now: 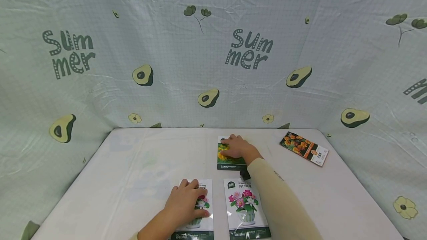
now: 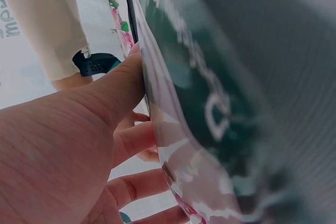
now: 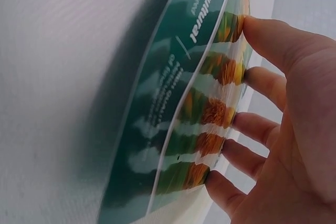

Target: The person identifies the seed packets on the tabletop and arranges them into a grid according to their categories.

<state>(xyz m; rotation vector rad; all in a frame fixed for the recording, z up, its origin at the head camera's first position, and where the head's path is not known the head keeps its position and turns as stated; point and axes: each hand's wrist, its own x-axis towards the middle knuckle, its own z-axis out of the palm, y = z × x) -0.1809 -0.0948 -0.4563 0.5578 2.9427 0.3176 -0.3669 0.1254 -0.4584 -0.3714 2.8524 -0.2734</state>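
Uncovered lotus packet: the uncovered bowl-lotus seed packet [image 1: 245, 217] serves as landmark; its title is at the far end and "Beishu" on the near dark band; its long axis runs away from the person.
Right hand: the right hand [image 1: 237, 147] is beyond the landmark, fingers spread wide, fingertips touching the printed face below; the black wristband [image 1: 245, 174] is by the landmark's far edge.
Yellow-marigold packet: the yellow-marigold seed packet [image 1: 227, 166] lies just beyond the landmark, a little left, directly under the right hand; its dark green band faces the person; its long axis seems to run away from the person, though hand and sleeve hide part.
Left hand: the left hand [image 1: 188, 201] is left of the landmark and nearer it than the right hand is; thumb and fingers spread wide over a packet face.
Covered lotus packet: the matching bowl-lotus seed packet [image 1: 207, 223] lies left of the landmark, a narrow gap between; its long axis is near parallel, "Beishu" end towards the person.
Orange-marigold packet: the orange-marigold seed packet [image 1: 304, 148] lies beyond and right of the landmark, untouched; its long axis slants, flowered end far left, white end near right.
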